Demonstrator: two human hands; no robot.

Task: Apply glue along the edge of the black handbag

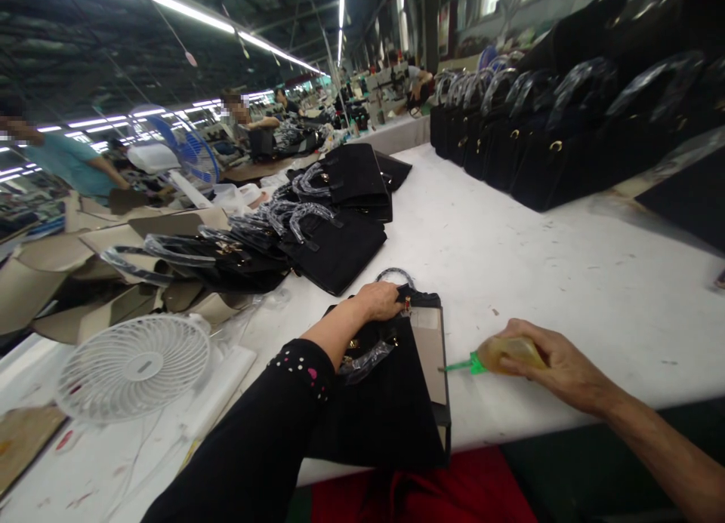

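A black handbag lies flat on the white table right in front of me, its flap folded back to show a brown inner panel. My left hand presses down on the bag's top near its wrapped handle. My right hand grips a small yellowish squeeze bottle with a green nozzle. The nozzle tip points at the right edge of the brown panel.
A pile of black handbags with plastic-wrapped handles lies to the left. A row of upright black bags stands at the back right. A white desk fan sits at the left. Other people work in the background.
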